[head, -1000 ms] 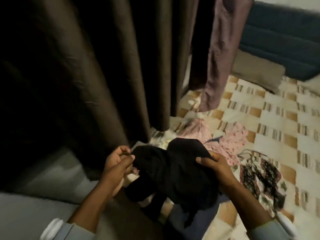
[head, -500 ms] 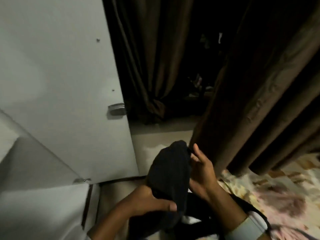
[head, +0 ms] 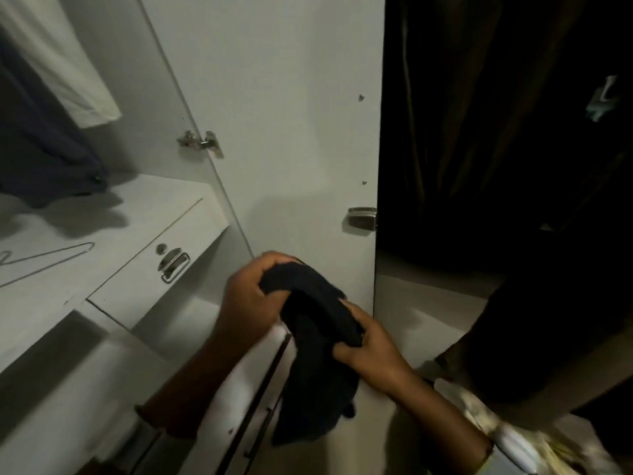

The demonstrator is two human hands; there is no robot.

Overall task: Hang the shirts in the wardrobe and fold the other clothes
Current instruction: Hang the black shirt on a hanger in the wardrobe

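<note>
- Before the open wardrobe door (head: 274, 132), just below its metal catch (head: 361, 219), both hands hold a bunched black garment (head: 318, 354).
- Nearest the door's lower edge, the left hand (head: 251, 299) has its fingers curled over the top of the bundle, clamped on the cloth.
- Further out from the door, the right hand (head: 371, 347) grips the same bundle lower down, fingers wrapped around a fold; the rest of the cloth hangs loose beneath both hands.
- Left of the door, a wire hanger (head: 48, 260) lies flat on the wardrobe shelf (head: 102, 234), above a drawer with a metal handle (head: 174, 265), and other clothes (head: 44, 138) hang over the shelf.
- Likely risk: the garment is wadded, so the collar or shoulders are hard to find; pulling it open with one hand could let the hanging tail slip down.
- Reaching for the hanger means freeing one hand, and the single remaining grip on a thick bunch may not hold.
- Dim light beside the dark curtain (head: 496, 132), right of the door, makes it hard to tell whether this piece is a shirt at all.
</note>
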